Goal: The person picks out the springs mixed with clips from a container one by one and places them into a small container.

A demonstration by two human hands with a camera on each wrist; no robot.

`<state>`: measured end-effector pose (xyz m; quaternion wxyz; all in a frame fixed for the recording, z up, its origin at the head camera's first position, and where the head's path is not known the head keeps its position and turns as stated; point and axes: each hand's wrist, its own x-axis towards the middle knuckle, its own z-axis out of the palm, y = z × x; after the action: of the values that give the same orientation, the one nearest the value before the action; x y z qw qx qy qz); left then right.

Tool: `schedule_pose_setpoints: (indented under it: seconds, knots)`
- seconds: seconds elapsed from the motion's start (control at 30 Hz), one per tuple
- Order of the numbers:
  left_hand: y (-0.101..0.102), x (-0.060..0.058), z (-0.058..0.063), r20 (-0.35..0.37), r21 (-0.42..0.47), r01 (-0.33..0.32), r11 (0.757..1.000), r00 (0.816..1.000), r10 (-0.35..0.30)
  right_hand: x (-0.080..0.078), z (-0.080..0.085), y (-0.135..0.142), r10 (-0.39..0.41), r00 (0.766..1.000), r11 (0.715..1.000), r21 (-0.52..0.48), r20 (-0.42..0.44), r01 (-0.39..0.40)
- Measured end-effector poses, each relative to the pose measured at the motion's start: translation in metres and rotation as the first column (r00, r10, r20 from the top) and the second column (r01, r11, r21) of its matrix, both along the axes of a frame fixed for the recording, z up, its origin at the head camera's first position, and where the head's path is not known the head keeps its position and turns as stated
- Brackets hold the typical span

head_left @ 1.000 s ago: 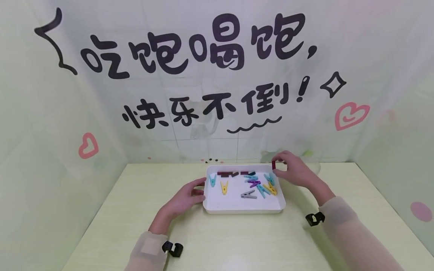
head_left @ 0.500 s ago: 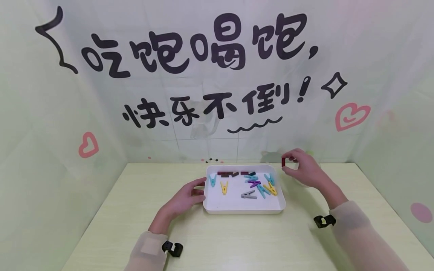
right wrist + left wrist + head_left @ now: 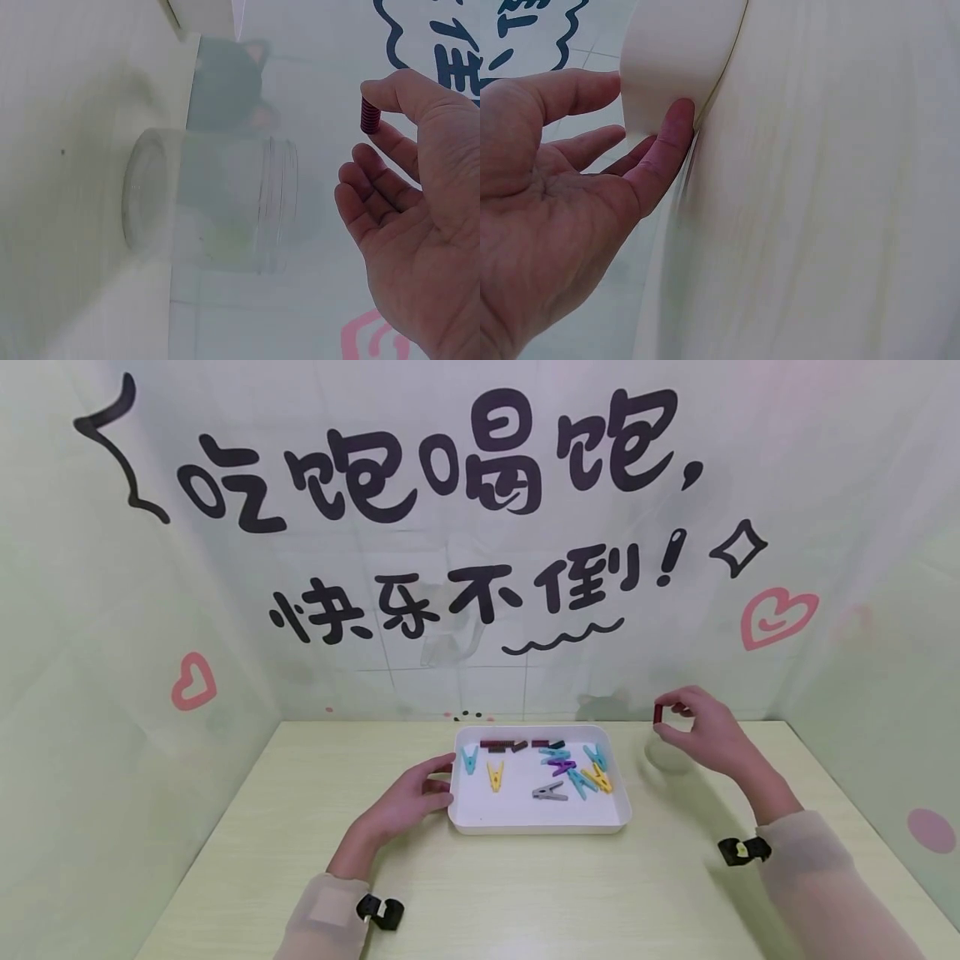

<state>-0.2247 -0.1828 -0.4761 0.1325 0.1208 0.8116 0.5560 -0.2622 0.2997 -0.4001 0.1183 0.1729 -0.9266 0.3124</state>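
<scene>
A dark red coil spring (image 3: 370, 116) is pinched between the thumb and index finger of my right hand (image 3: 701, 731), its other fingers loosely bent. In the right wrist view a clear jar (image 3: 217, 202) stands upright on the table, its mouth below and beside the spring. My left hand (image 3: 408, 797) rests its fingers against the left wall of a white tray (image 3: 487, 810), without gripping it. Along the tray's back lie several dark red and brown springs (image 3: 498, 744). Several clothespins lie there too, including a yellow one (image 3: 495, 776), a grey one (image 3: 551, 791) and a purple one (image 3: 561, 767).
The pale wood-look table (image 3: 480, 893) ends at a printed curtain (image 3: 420, 685) behind the tray. Side curtains hang at left and right. Each sleeve carries a black wrist clip, seen on the right (image 3: 744, 852).
My right hand has carried the spring from the tray's back right corner further right, to above the jar. The left hand and the tray have stayed put.
</scene>
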Motion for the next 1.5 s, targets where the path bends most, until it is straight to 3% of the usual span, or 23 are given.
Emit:
schedule_pose_setpoints:
  seconds: [0.87,1.2,1.5]
  knots:
    - [-0.001,0.001,0.0,0.006,0.004,-0.001,1.0,1.0,0.001,-0.012,-0.022,0.041,-0.051,0.999,0.999,-0.011,0.017,0.051]
    - [0.001,0.002,0.002,0.012,-0.005,-0.025,1.0,1.0,0.025,-0.016,-0.031,0.04,-0.08,0.992,0.996,-0.031,0.095,0.083]
    - [0.0,0.001,0.001,0.018,0.0,-0.007,1.0,1.0,0.007,-0.015,-0.027,0.026,-0.039,0.999,0.999,-0.008,0.038,0.039]
